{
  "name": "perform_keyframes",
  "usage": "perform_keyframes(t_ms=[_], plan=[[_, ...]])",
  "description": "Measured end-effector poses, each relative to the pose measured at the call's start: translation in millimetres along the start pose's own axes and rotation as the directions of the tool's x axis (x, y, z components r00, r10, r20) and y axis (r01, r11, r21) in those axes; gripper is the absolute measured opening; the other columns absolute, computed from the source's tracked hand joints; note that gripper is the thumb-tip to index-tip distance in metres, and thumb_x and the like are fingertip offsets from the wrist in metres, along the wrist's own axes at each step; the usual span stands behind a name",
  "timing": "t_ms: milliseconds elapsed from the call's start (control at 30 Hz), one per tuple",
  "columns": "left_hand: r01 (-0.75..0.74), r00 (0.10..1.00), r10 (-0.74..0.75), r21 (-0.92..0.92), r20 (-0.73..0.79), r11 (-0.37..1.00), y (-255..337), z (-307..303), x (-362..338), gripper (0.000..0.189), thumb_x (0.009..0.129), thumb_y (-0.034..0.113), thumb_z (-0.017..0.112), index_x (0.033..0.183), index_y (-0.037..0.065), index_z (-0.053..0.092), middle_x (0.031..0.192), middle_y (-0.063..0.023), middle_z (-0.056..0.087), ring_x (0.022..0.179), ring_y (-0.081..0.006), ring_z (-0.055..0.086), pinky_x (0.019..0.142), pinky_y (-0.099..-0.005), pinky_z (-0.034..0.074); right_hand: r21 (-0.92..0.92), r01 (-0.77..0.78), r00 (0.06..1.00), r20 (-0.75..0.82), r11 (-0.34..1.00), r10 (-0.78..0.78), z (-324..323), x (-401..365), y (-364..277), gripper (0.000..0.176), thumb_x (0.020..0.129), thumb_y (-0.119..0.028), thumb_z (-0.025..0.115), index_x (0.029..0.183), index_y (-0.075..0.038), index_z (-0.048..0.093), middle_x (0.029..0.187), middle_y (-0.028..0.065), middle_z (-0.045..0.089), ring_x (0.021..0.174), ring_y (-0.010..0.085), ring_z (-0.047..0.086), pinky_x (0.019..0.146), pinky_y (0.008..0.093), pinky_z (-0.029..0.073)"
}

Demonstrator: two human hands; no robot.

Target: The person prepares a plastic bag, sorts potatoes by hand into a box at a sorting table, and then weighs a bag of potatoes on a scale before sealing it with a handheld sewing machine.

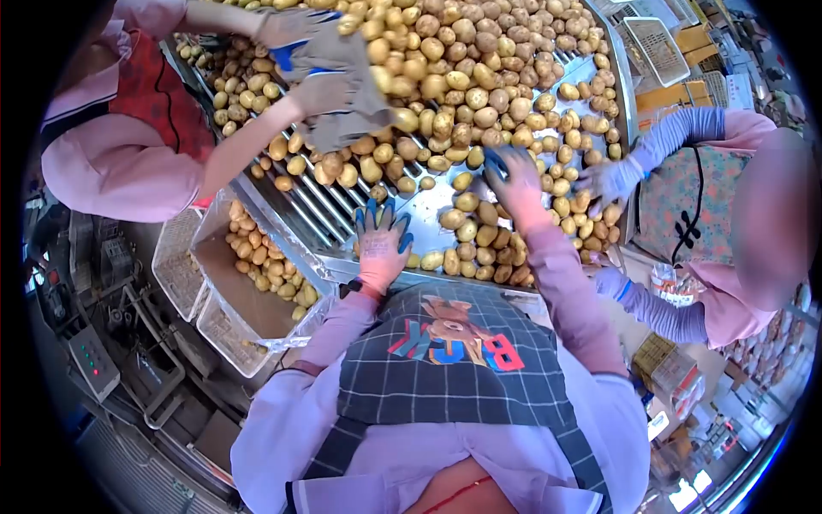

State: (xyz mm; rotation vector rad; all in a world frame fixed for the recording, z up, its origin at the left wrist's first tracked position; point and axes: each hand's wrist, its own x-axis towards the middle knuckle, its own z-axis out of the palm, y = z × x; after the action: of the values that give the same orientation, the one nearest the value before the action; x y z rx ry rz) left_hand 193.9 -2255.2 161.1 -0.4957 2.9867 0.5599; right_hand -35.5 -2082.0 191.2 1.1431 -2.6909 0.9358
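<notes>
A heap of yellow-brown potatoes (479, 77) covers a metal sorting table with roller bars (317, 214). My left hand (381, 244), in a pink glove with blue fingertips, is spread flat over the bare metal near the table's near edge and holds nothing. Its closest potatoes (432, 259) lie just to its right. My right hand (514, 184), gloved the same way and blurred, reaches over potatoes (484, 231) in the middle of the table. Whether it grips one is unclear.
A co-worker in pink at the upper left has grey-gloved hands (330, 81) on the heap. Another at the right reaches in with a gloved hand (610, 180). A lined crate of potatoes (257, 265) stands lower left beside mesh baskets (175, 261). A control box (90, 360) is far left.
</notes>
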Motion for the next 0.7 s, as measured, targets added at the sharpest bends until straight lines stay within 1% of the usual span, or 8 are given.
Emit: perform_keyframes(t_ms=[67, 167, 233, 367, 467, 567, 600, 700], plan=[[0.027, 0.998, -0.035, -0.148, -0.052, 0.989, -16.7, 7.2, -3.5, 0.041, 0.077, 0.028, 0.066, 0.113, 0.008, 0.063, 0.129, -0.0164, 0.052, 0.131, -0.0403, 0.034, 0.113, -0.0528, 0.018, -0.035, 0.153, 0.988, 0.040, 0.988, -0.151, 33.4, 49.0, -16.9, 0.028, 0.079, -0.027, 0.063, 0.101, -0.010, 0.065, 0.102, 0.0118, 0.063, 0.104, 0.0327, 0.054, 0.098, 0.0427, 0.039], [0.020, 0.986, -0.053, -0.202, -0.158, 0.979, -22.1, 13.0, -5.5, 0.042, 0.075, 0.026, 0.067, 0.113, 0.008, 0.064, 0.127, -0.0178, 0.053, 0.127, -0.0402, 0.038, 0.113, -0.0514, 0.021, -0.447, 0.165, 0.926, 0.377, 0.879, 0.018, 59.9, 90.7, -33.8, 0.030, 0.077, -0.033, 0.064, 0.101, -0.016, 0.067, 0.101, 0.0081, 0.063, 0.107, 0.0328, 0.053, 0.104, 0.0512, 0.032], [0.069, 0.975, -0.122, -0.272, -0.184, 0.960, -23.8, 16.8, -13.0, 0.041, 0.076, 0.023, 0.066, 0.114, 0.009, 0.064, 0.128, -0.0174, 0.052, 0.128, -0.0401, 0.038, 0.113, -0.0505, 0.020, -0.484, 0.162, 0.929, 0.369, 0.860, 0.032, 54.3, 82.8, -8.3, 0.027, 0.077, -0.034, 0.065, 0.100, -0.020, 0.067, 0.103, 0.0070, 0.063, 0.109, 0.0322, 0.052, 0.105, 0.0599, 0.025], [0.076, 0.902, -0.233, -0.398, -0.364, 0.914, -21.5, 10.2, -9.9, 0.043, 0.077, 0.019, 0.065, 0.117, 0.004, 0.061, 0.131, -0.0168, 0.050, 0.126, -0.0399, 0.039, 0.111, -0.0505, 0.022, -0.588, 0.114, 0.952, 0.296, 0.801, 0.082, 11.2, 40.7, 67.2, 0.030, 0.075, -0.025, 0.067, 0.105, -0.022, 0.067, 0.123, 0.0079, 0.056, 0.130, 0.0326, 0.039, 0.111, 0.0566, 0.019], [-0.148, 0.848, -0.041, -0.310, -0.528, 0.939, -4.0, -17.0, 19.9, 0.037, 0.078, 0.016, 0.065, 0.113, 0.006, 0.062, 0.121, -0.0150, 0.057, 0.116, -0.0365, 0.048, 0.103, -0.0476, 0.034, -0.447, -0.056, 0.992, 0.073, 0.893, 0.099, -6.9, 12.1, 62.2, 0.031, 0.072, -0.021, 0.068, 0.103, -0.016, 0.068, 0.117, 0.0086, 0.060, 0.125, 0.0319, 0.042, 0.106, 0.0543, 0.025], [-0.264, 0.920, 0.109, -0.391, -0.376, 0.882, 16.2, -13.7, 72.6, 0.028, 0.077, 0.016, 0.064, 0.104, 0.007, 0.066, 0.106, -0.0141, 0.063, 0.096, -0.0332, 0.059, 0.087, -0.0424, 0.045, -0.150, 0.282, 0.901, 0.381, 0.948, -0.208, 3.5, -11.7, -20.2, 0.023, 0.066, -0.024, 0.069, 0.085, -0.011, 0.066, 0.082, 0.0092, 0.062, 0.088, 0.0292, 0.058, 0.073, 0.0413, 0.048], [-0.277, 0.941, 0.168, -0.380, -0.295, 0.883, 24.9, -10.0, 92.6, 0.024, 0.076, 0.015, 0.064, 0.099, 0.007, 0.067, 0.103, -0.0141, 0.064, 0.091, -0.0324, 0.061, 0.082, -0.0419, 0.047, -0.127, 0.294, 0.764, 0.626, 0.947, -0.154, 10.1, -23.8, -55.7, 0.021, 0.070, -0.024, 0.066, 0.086, -0.011, 0.066, 0.085, 0.0084, 0.063, 0.090, 0.0283, 0.058, 0.078, 0.0404, 0.048], [-0.178, 0.982, 0.172, -0.073, -0.081, 0.981, 34.9, 14.4, 134.5, 0.027, 0.074, 0.010, 0.060, 0.101, 0.010, 0.063, 0.103, -0.0128, 0.063, 0.092, -0.0297, 0.062, 0.079, -0.0413, 0.049, -0.220, 0.413, 0.736, 0.653, 0.883, -0.181, 75.9, -77.5, -77.2, 0.018, 0.078, -0.018, 0.058, 0.094, -0.016, 0.066, 0.098, 0.0054, 0.064, 0.095, 0.0244, 0.059, 0.082, 0.0406, 0.044]])
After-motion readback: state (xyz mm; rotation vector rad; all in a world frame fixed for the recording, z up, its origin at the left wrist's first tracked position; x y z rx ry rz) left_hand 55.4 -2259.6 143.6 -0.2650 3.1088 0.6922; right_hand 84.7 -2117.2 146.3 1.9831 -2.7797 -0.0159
